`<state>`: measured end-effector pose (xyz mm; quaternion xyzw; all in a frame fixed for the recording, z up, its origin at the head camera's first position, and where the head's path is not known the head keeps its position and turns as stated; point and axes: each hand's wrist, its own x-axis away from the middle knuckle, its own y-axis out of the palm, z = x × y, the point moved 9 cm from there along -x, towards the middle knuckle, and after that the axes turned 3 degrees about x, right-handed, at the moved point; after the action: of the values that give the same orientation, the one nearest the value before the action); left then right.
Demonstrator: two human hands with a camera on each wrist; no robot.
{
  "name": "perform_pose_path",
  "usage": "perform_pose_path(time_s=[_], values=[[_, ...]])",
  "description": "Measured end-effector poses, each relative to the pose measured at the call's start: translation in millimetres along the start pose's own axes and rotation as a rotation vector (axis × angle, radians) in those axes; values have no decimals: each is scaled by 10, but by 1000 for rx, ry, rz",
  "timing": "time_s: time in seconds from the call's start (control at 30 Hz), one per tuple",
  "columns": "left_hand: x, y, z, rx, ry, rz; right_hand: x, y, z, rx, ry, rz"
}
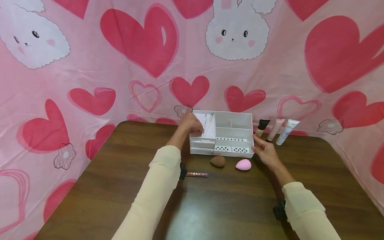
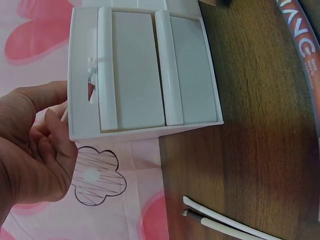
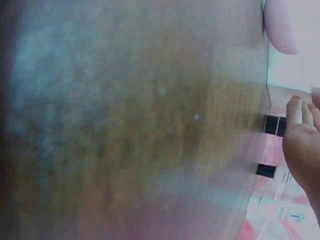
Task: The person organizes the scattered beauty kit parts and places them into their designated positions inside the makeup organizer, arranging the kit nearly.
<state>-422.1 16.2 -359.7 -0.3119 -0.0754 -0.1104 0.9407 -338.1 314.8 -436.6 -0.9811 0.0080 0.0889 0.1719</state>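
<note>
A white desk organizer (image 1: pixel 233 132) stands near the back of the table, with open compartments on the right and two small drawers (image 2: pixel 137 70) at the lower left. Over its upper-left compartment is my left hand (image 1: pixel 190 123), fingers curled, the tips partly inside. Thin sticks (image 1: pixel 209 126) lean in that compartment; a pale tip (image 2: pixel 91 67) shows through the front slot in the left wrist view. The walls hide whether I pinch a stick or the wall. Against the organizer's right side my right hand (image 1: pixel 266 153) presses with fairly straight fingers.
Three tubes, one black-capped (image 1: pixel 262 126), one pink (image 1: pixel 275 130) and one white (image 1: pixel 287 132), stand right of the organizer. Brown sponge (image 1: pixel 218 161), pink sponge (image 1: pixel 243 165) and a printed slim stick (image 1: pixel 197 174) lie in front. Slender tools (image 2: pixel 225 225) lie leftward.
</note>
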Motion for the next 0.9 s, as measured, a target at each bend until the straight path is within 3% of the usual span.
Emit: perform_pose_path(time_s=[0.23, 0.43, 0.7, 0.9], values=[[13, 43, 55, -114, 30, 4, 9, -11, 9, 2, -5, 5], [0, 26, 36, -191, -19, 43, -2, -5, 12, 57, 13, -1], [79, -34, 50, -171, 41, 93, -14, -16, 17, 71, 2, 7], [106, -51, 49, -59, 116, 76, 0, -12, 11, 44, -9, 10]])
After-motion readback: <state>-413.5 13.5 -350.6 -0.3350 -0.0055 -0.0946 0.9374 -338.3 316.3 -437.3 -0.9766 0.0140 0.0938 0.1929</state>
